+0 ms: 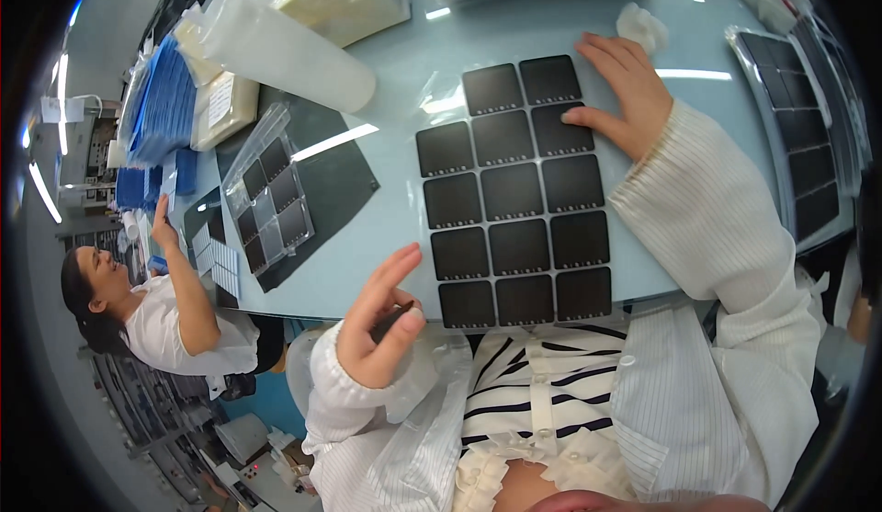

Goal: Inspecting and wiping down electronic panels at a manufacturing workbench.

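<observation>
1. Left hand, grip narrow, pinches a mostly hidden dark piece at the near edge of the glossy, pale-blue surface.
2. Fourteen dark squares form a grid there, long axis running near to far, leaning slightly left; light-marked edges face near.
3. Right hand, grip wide, thumbs a far-right square.
4. Beyond: white cylinder, co-worker at left, strip lights.

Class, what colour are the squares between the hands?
The squares are near-black, seen best in the head view.
</observation>
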A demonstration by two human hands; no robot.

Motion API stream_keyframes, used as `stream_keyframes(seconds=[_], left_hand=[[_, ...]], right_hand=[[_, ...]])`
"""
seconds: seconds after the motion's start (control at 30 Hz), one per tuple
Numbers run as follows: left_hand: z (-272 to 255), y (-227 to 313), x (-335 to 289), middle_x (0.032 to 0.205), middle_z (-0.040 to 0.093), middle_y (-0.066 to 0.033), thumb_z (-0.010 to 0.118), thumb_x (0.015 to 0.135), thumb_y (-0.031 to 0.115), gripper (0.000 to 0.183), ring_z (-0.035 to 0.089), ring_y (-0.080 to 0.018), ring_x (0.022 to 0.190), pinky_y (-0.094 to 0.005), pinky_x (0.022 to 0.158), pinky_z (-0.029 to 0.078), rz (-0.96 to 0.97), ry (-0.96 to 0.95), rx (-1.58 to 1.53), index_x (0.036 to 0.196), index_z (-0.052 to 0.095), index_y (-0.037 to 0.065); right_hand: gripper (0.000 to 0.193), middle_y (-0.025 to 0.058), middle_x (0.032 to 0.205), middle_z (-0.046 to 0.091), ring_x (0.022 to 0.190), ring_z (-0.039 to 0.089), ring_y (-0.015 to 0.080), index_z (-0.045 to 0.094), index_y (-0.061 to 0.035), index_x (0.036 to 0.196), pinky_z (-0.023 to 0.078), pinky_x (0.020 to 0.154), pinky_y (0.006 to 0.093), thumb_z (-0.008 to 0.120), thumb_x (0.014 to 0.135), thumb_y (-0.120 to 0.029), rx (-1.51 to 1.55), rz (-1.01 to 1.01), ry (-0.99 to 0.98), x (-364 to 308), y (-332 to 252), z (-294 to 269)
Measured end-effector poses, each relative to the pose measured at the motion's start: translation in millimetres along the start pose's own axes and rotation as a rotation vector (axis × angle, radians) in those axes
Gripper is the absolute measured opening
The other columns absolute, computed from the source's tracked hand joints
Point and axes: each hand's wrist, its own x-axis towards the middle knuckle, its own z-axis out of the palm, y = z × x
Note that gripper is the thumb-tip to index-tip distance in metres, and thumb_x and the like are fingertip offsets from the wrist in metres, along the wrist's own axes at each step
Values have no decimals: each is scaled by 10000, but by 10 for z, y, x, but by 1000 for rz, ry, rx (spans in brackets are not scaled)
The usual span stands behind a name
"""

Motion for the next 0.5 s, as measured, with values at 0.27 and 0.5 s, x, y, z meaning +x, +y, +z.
stream_keyframes(seconds=[0.27, 0.5], left_hand=[[-12, 29, 25, 1297, 460, -163, 483, 918, 258, 549, 494, -112, 673, -220, 590, 391, -159, -55, -115, 1351, 321, -38], [-98, -87, 165, 1265, 478, -198, 454, 930, 223, 503, 483, -124, 632, -237, 579, 402, -97, -39, -251, 1355, 323, -10]], right_hand=[[560, 131, 1008, 501, 952, 501, 281, 498, -23, 1172, 425, 832, 367, 705, 735, -304, 72, -48, 162, 214, 32, 239], [325, 73, 828, 502, 752, 517, 205, 579, -66, 989, 432, 684, 299, 689, 766, -275, 172, 204, 82, 379, 3, 243]])
